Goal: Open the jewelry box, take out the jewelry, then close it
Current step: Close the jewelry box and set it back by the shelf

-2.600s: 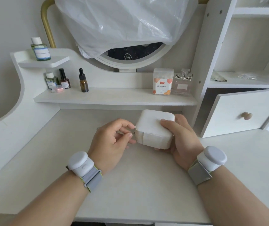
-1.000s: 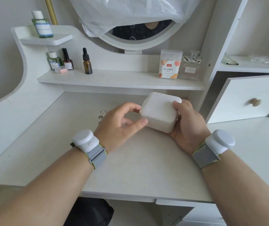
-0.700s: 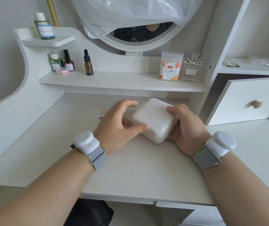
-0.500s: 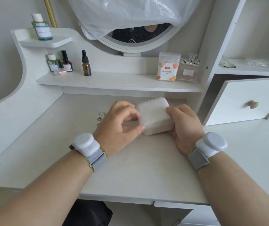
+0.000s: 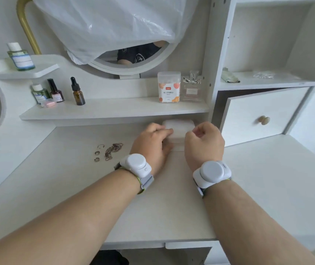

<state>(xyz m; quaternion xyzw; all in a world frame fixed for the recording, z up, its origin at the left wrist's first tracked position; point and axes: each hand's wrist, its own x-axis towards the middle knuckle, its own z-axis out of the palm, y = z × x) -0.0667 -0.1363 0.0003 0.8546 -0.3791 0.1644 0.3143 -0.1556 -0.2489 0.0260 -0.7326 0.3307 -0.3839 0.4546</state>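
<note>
box [image 5: 179, 127] sat shut on desk [image 5: 267, 178] under shelf [image 5: 114, 109], between both hands | left hand [image 5: 151, 146] fingers lay on its left edge | right hand [image 5: 203, 143] curled loosely, touching box: cannot tell | rings [image 5: 97, 153], chain [image 5: 112, 150] lay left on desk

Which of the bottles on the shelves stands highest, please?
The green bottle with a white cap, alone on the small upper shelf; the other bottles stand on the long lower shelf.
</note>
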